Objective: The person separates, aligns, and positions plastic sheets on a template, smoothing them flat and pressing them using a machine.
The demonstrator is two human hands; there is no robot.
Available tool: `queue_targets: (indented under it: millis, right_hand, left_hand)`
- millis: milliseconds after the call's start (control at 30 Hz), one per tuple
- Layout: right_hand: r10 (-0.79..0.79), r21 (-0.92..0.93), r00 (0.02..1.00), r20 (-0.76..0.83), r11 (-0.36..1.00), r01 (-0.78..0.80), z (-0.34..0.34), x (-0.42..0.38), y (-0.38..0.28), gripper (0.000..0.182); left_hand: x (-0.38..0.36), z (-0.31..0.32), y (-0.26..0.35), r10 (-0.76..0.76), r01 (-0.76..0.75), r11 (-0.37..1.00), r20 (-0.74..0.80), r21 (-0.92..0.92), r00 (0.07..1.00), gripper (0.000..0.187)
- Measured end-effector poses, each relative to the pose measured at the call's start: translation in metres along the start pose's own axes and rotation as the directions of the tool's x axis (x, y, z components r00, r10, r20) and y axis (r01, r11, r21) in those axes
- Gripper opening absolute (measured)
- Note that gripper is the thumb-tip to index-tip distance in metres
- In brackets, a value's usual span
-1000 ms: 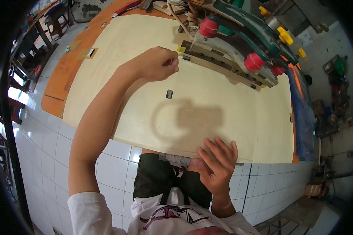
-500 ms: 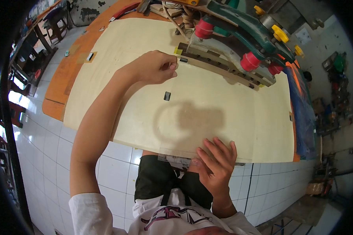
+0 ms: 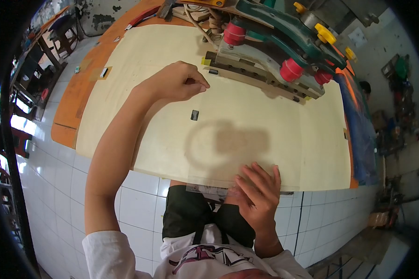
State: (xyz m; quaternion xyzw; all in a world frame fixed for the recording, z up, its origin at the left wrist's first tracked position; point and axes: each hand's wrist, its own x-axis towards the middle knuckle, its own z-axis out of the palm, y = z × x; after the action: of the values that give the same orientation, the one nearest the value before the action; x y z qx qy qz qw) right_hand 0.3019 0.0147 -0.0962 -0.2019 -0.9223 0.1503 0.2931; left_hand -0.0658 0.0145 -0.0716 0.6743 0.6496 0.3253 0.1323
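My left hand [image 3: 180, 83] is over the upper middle of a large cream sheet [image 3: 158, 139], its fingers curled and the tips pinched together. Whatever may be between those fingertips is too small to make out. Just below it a small dark rectangular piece [image 3: 194, 115] lies on the sheet. My right hand [image 3: 260, 197] rests at the front edge with fingers spread, on a clear plastic film [image 3: 205, 184]. Another dark piece [image 3: 213, 72] sits by the long bar of the green clamp frame [image 3: 279, 25], right of my left hand.
The green frame has red knobs [image 3: 291, 69] and yellow wing knobs [image 3: 325, 34]. A small white-and-dark block [image 3: 104, 72] lies on the orange table [image 3: 67, 118] at the left. Blue plastic [image 3: 358, 135] hangs along the right side. Wood scraps and cord lie at the back.
My left fingers have straightened a little, their tips lowered and drawn together. The right hand stays in almost the same place. The whole view has shifted slightly.
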Motion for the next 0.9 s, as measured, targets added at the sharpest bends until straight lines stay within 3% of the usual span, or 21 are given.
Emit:
queue_targets:
  millis: [233, 333, 367, 433, 500, 567, 600, 633, 700, 733, 767, 833, 900]
  right_hand:
    - [-0.011, -0.169, 0.986, -0.168, 0.985, -0.018, -0.019, -0.021, 0.029, 0.019]
    - [0.006, -0.372, 0.931, -0.365, 0.916, -0.152, -0.027, -0.031, 0.057, 0.023]
    - [0.009, -0.372, 0.93, -0.366, 0.915, -0.156, -0.03, -0.033, 0.064, 0.023]
    - [0.184, -0.179, 0.811, -0.555, 0.926, -0.333, -0.036, -0.028, 0.075, 0.032]
    - [0.183, -0.199, 0.809, -0.559, 0.917, -0.345, -0.048, -0.029, 0.094, 0.036]
    - [0.37, 0.135, 0.777, -0.509, 0.926, -0.352, -0.059, -0.025, 0.109, 0.042]
    - [0.435, 0.267, 0.813, -0.387, 0.897, -0.353, -0.067, -0.019, 0.114, 0.043]
    - [0.437, 0.268, 0.811, -0.389, 0.896, -0.355, -0.074, -0.011, 0.118, 0.043]
    - [0.589, 0.71, 0.807, -0.041, 0.586, -0.391, -0.085, 0.008, 0.13, 0.043]
    - [0.573, 0.786, 0.811, 0.121, 0.443, -0.431, -0.091, 0.02, 0.14, 0.044]
    - [0.576, 0.786, 0.809, 0.117, 0.444, -0.43, -0.094, 0.036, 0.145, 0.044]
    - [0.559, 0.781, 0.735, 0.384, 0.228, -0.581, -0.099, 0.067, 0.151, 0.042]
    - [0.539, 0.746, 0.724, 0.431, 0.239, -0.622, -0.095, 0.089, 0.16, 0.04]
  left_hand:
    - [0.002, 0.003, -0.003, 0.015, -0.015, 1.0, -0.021, 0.006, 1.0, 0.015]
    - [0.002, 0.004, -0.003, 0.036, -0.037, 0.999, -0.036, -0.012, 0.999, 0.014]
    - [0.002, 0.004, -0.003, 0.018, -0.019, 1.0, -0.033, -0.024, 0.999, 0.014]
    - [0.002, 0.005, -0.004, 0.002, -0.003, 0.999, -0.024, -0.035, 1.0, 0.014]
    - [0.003, 0.005, -0.006, 0.024, -0.025, 0.999, -0.028, -0.025, 0.999, 0.014]
    - [0.004, 0.004, -0.005, 0.0, 0.0, 1.0, -0.018, -0.023, 1.0, 0.015]
    - [0.003, 0.004, -0.003, -0.028, 0.028, 0.999, -0.014, -0.021, 1.0, 0.015]
    - [0.003, 0.003, -0.001, -0.026, 0.025, 0.999, -0.011, -0.021, 1.0, 0.015]
    - [0.003, 0.001, 0.004, -0.12, 0.12, 0.992, 0.013, -0.048, 0.993, 0.018]
    - [0.003, 0.002, 0.004, -0.117, 0.118, 0.992, 0.016, -0.049, 0.993, 0.018]
    - [0.003, 0.002, 0.003, -0.112, 0.113, 0.992, 0.015, -0.059, 0.994, 0.018]
    - [0.004, 0.002, 0.002, -0.102, 0.103, 0.992, 0.016, -0.068, 0.995, 0.018]
    - [0.005, 0.001, 0.002, -0.11, 0.111, 0.993, 0.032, -0.044, 0.993, 0.017]
